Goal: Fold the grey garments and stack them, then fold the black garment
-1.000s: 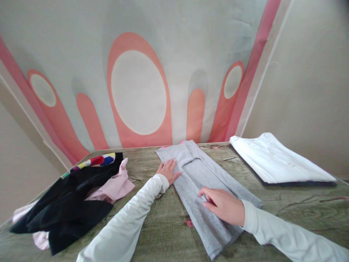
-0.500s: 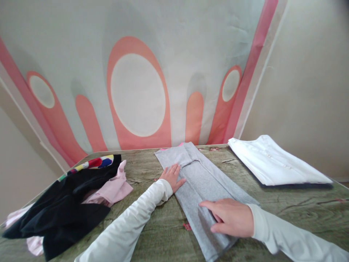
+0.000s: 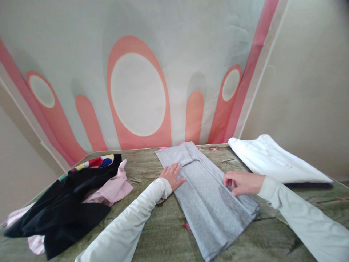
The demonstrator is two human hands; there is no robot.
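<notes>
A grey garment (image 3: 201, 189) lies folded into a long strip on the table, its far end showing a bit of pink trim. My left hand (image 3: 171, 176) rests flat on its left edge near the far end, fingers spread. Over the right side of the grey cloth is my right hand (image 3: 242, 182), its fingers loosely bent and the thumb apart from them. Nothing shows between those fingers, and a shadow falls on the cloth beneath. Whether the fingertips touch the fabric is hard to see.
On the left, a heap holds a black garment (image 3: 73, 203) with a colourful print and a pink garment (image 3: 114, 191). A folded white garment (image 3: 275, 160) lies at the right on something dark. The wood-patterned table (image 3: 152, 229) meets a patterned backdrop (image 3: 139, 142).
My right hand has moved away from me and to the right across the grey garment, its fingers curling. The garment's near right part now lies wider. My left hand has barely moved.
</notes>
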